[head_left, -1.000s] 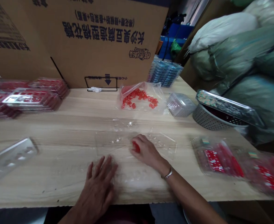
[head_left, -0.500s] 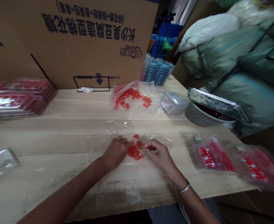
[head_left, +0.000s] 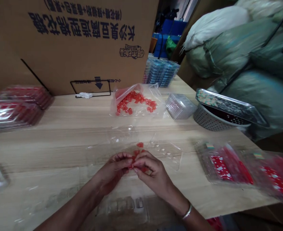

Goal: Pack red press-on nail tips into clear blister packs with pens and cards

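Low over the table, my left hand [head_left: 116, 170] and my right hand [head_left: 153, 166] meet fingertip to fingertip. Both pinch a small red translucent piece [head_left: 131, 166], partly hidden by the fingers. Several more red pieces [head_left: 140, 145] lie just beyond and under my right hand. Clear plastic trays [head_left: 122, 205] are around my hands, one nearer to me with moulded hollows, another clear plastic sheet or lid [head_left: 170, 154] to the right.
An open clear bag [head_left: 138, 99] of red pieces lies farther back, before a large cardboard box [head_left: 88, 61]. Stacked clear containers [head_left: 180, 106] and a grey perforated basket [head_left: 209, 120] stand right of it. Red-filled packs [head_left: 220, 166] lie right, red stacked packs [head_left: 16, 109] left.
My hands have come together from either side of the red pieces, and their fingertips now meet on one piece. The view has shifted slightly.
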`<control>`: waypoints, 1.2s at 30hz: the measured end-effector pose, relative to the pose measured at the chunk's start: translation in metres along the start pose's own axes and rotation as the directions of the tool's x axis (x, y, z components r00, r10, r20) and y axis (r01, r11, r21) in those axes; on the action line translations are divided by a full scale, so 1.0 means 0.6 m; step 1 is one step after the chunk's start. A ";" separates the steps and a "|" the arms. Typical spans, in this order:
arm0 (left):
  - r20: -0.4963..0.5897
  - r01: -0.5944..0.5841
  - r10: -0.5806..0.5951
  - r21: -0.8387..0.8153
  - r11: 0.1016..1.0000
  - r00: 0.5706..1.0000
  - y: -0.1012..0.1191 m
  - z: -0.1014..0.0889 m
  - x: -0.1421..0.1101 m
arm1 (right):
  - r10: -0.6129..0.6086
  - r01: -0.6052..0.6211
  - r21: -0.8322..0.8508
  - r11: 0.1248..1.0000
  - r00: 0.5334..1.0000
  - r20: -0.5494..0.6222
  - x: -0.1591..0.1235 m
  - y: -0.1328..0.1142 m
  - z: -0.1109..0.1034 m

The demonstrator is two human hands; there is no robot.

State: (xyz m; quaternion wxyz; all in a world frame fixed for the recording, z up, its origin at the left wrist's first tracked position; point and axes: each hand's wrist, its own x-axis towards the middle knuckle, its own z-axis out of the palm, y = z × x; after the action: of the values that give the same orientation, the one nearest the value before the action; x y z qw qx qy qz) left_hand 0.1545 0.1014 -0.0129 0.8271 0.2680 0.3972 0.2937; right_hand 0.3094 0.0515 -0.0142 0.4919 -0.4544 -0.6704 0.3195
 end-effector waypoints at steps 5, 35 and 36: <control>0.106 -0.193 0.166 0.356 0.914 0.980 0.032 -0.008 0.028 | 0.013 -0.016 0.009 1.000 0.978 0.206 0.065 0.031 -0.038; 0.570 -0.477 0.383 0.821 -0.314 0.727 0.109 -0.057 0.116 | 0.222 0.105 -0.560 0.822 0.846 0.485 0.144 0.077 -0.087; 0.544 -0.483 0.427 0.839 -0.251 0.723 0.103 -0.049 0.111 | 0.222 0.071 -0.532 0.844 0.857 0.466 0.140 0.076 -0.084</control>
State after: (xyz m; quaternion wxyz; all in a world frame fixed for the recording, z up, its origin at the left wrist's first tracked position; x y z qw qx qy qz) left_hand 0.1478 0.1966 -0.0201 0.2179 0.8949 0.3315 0.2045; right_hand 0.3623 0.1456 -0.0074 0.1378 -0.4981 -0.8188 0.2498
